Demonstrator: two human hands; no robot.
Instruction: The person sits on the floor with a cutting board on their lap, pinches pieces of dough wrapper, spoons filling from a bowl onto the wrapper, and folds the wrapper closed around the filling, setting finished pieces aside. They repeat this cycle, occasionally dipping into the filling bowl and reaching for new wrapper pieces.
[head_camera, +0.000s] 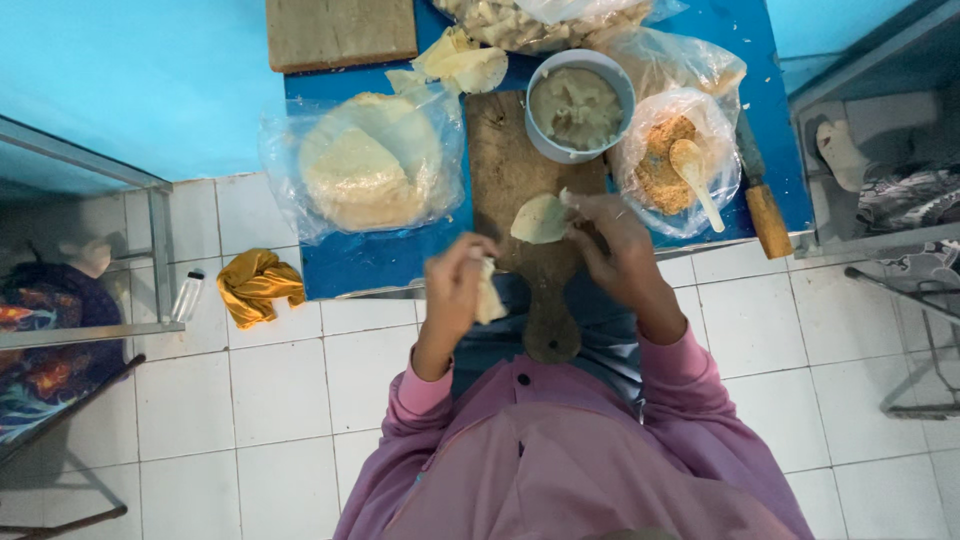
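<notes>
Head view, looking straight down. Left hand (455, 285) is off the near edge of the blue table (340, 265), fingers curled shut around a pale folded piece of dough (488, 298) that sticks out on its right side — blurred, so the exact grip is hard to tell. Right hand (615, 245) is over the near end of the wooden paddle board (510, 170), fingertips pinching the right edge of a thin round wrapper (540, 218); the wrapper lies just left of that hand, over the board, and whether it rests flat or is lifted I cannot tell.

The board runs from the table's middle out past the near edge, its handle pointing at the person. At its far end, touching or overlapping it, is a light blue bowl (582, 105) of pale filling. Right of the bowl is a clear bag of orange-brown crumbs (665, 165) with a pale spoon (693, 175) in it; a wooden-handled knife (765, 205) lies along the right edge. Left of the board is a stack of round wrappers in a plastic bag (370, 165). More loose wrappers (460, 65) lie toward the far edge, beside a second wooden board (340, 32) at the far left corner. A yellow cloth (258, 285) lies on the tiled floor, left of the table. Pink sleeves.
</notes>
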